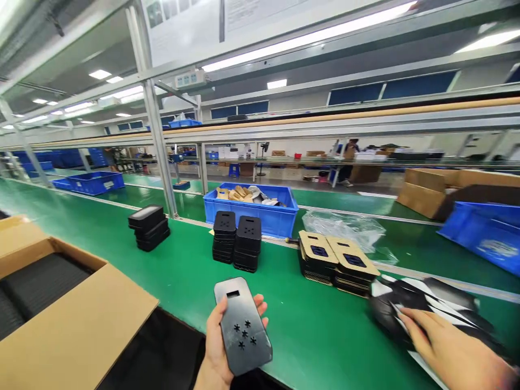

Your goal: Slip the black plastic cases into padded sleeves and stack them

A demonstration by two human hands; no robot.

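a green worktop [309, 330] is seen with a cardboard box [69, 309] placed off its near edge; a crumpled black-and-white pile [430, 309] is touched by the open right hand [455, 346] on the worktop, and a black perforated panel [244, 325] is gripped by the left hand [215, 341] above its near edge.

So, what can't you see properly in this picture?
All in the head view:
- Glossy black-and-white pile: the right hand covers part of it.
- Left hand: the black plastic panel hides its palm.
- Brown cardboard box: the left edge cuts it off.
- Blue plastic crate: its contents are too small to name.
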